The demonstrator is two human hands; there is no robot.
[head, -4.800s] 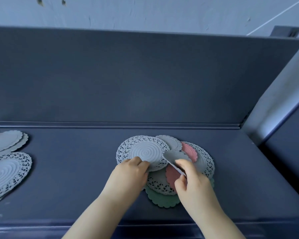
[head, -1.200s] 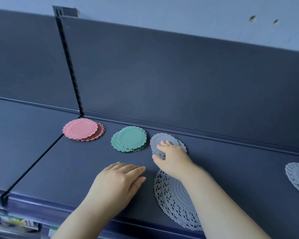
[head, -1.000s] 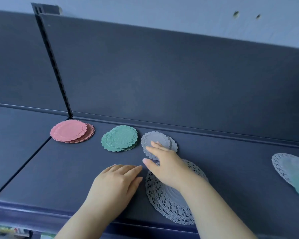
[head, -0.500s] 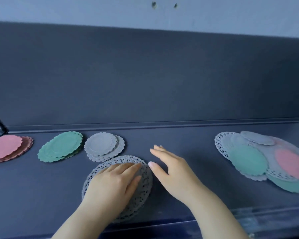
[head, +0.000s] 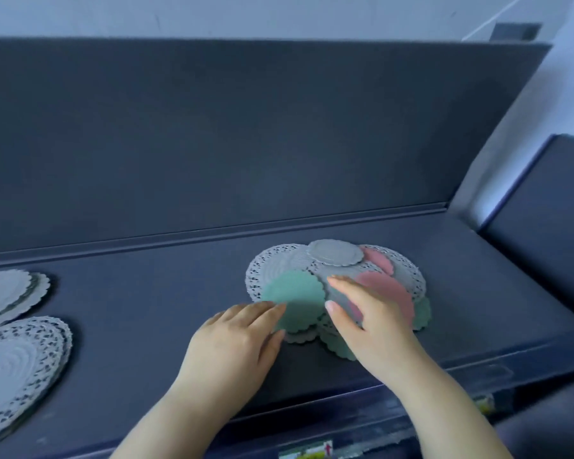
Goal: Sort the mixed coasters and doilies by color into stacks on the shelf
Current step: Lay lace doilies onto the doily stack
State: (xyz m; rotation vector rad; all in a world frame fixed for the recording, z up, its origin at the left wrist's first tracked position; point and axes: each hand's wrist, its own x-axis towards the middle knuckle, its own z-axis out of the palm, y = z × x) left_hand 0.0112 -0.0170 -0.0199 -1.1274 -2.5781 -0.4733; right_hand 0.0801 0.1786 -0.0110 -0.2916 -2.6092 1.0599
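A mixed pile lies on the dark shelf [head: 166, 303] right of centre: a white lace doily [head: 272, 266], a grey coaster [head: 335, 252] at the back, pink coasters [head: 386, 286], and a green coaster [head: 295, 298] on top at the front left. My left hand [head: 237, 342] lies flat, its fingertips touching the green coaster's near edge. My right hand [head: 367, 319] hovers open over the pile's middle, covering part of the pink and lower green coasters. Neither hand grips anything.
At the far left sit a stack of grey coasters [head: 9, 293] and, nearer me, a stack of white lace doilies [head: 17, 369]. A tall dark back panel [head: 246, 134] rises behind the shelf. Another shelf section [head: 550, 226] adjoins on the right.
The view swung right from the sorted stacks to the mixed pile. Both hands left the sorted doily stack and travelled right, now reaching the pile; the left touches the green coaster.
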